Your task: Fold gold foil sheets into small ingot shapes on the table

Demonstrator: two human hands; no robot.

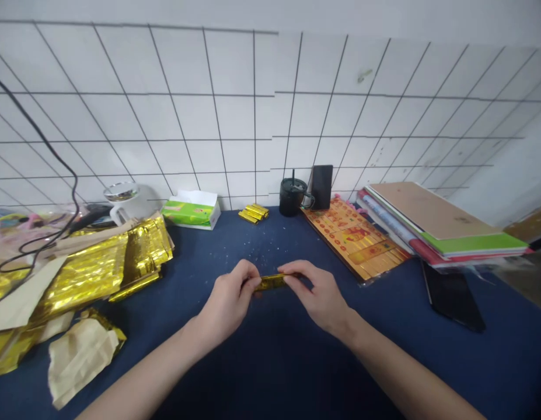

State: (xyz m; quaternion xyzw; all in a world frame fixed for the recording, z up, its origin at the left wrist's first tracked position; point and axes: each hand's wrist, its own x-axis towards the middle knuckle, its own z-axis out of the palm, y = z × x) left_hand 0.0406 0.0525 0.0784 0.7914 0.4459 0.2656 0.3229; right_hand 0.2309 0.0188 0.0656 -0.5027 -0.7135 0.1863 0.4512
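Between my two hands is a narrow folded strip of gold foil paper (271, 282), held level above the dark blue table. My left hand (232, 294) pinches its left end between thumb and fingers. At the other end, my right hand (316, 294) grips it the same way; the fingers cover both tips. Several similar gold foil strips (253, 213) lie in a small group farther back, near the wall. Sheets of gold foil paper (91, 268) are heaped on the left, with a crumpled, pale-backed piece (82, 356) in front of them.
Along the wall stand a white mug (130, 204), a green tissue pack (192, 210), a dark cup with a straw (292, 196) and a propped phone (322, 186). Orange printed paper (355, 236), stacked books (436, 213) and a black flat object (454, 297) occupy the right. A cable (56, 151) hangs left.
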